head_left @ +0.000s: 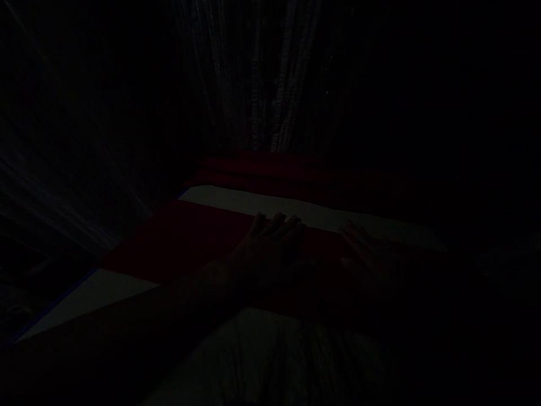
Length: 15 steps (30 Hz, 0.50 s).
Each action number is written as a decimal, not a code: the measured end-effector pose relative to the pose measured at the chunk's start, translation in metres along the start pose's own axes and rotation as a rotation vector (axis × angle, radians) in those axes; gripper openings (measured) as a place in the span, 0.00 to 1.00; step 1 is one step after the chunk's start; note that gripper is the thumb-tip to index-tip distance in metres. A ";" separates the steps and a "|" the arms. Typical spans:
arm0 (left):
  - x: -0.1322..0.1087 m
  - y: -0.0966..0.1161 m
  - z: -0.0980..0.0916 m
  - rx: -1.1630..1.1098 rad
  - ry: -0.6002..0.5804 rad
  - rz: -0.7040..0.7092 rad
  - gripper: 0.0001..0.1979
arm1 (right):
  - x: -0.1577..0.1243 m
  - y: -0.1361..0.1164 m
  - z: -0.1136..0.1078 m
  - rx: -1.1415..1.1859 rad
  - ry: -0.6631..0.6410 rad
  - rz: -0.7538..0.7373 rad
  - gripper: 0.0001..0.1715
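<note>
**Both my hands flat on a dark red sheet**

The dark red sheet lies across a pale tabletop as a broad band, running from the near left toward the far right. Its far edge is straight, with a strip of the pale surface showing just beyond it, and a wedge of the same pale surface shows on the near left side.

My left hand rests on this sheet, palm down, fingers stretched out and lying side by side, their tips reaching the far edge of the red band. It grips nothing; it only presses flat. My forearm runs back from it toward the lower left, very dark.

My right hand lies just beside the left, also on the red sheet, apparently spread flat with nothing in it, though it is so dim that I can hardly make out its outline.

Beyond the pale strip, a second stretch of dark red material lies at the far side of the tabletop. Behind that hangs a crinkled, faintly shining covering, catching a little light. A thin blue line follows the left edge of the tabletop. Everything else is lost in darkness.
</note>
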State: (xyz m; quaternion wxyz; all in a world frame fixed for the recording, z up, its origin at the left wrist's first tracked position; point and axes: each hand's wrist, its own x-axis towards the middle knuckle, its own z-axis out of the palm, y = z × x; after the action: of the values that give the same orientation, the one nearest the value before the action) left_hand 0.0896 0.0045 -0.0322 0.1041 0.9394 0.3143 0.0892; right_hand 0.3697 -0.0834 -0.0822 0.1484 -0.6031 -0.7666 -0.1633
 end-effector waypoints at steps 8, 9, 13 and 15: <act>-0.001 0.000 -0.002 0.005 -0.026 0.001 0.45 | -0.005 -0.001 0.012 0.035 -0.029 0.003 0.31; -0.001 -0.001 -0.001 0.007 -0.007 0.006 0.45 | -0.004 -0.003 0.011 0.029 -0.014 0.001 0.32; -0.001 -0.003 0.003 0.027 0.004 0.012 0.45 | 0.004 -0.016 0.001 -0.020 0.048 0.052 0.30; -0.001 -0.003 0.003 0.030 -0.015 0.013 0.45 | 0.008 -0.021 -0.003 -0.005 0.074 0.051 0.31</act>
State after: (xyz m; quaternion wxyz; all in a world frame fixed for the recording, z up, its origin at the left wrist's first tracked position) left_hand 0.0877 0.0060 -0.0357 0.0919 0.9435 0.3086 0.0783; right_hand 0.3475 -0.0824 -0.0774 0.1792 -0.6162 -0.7447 -0.1833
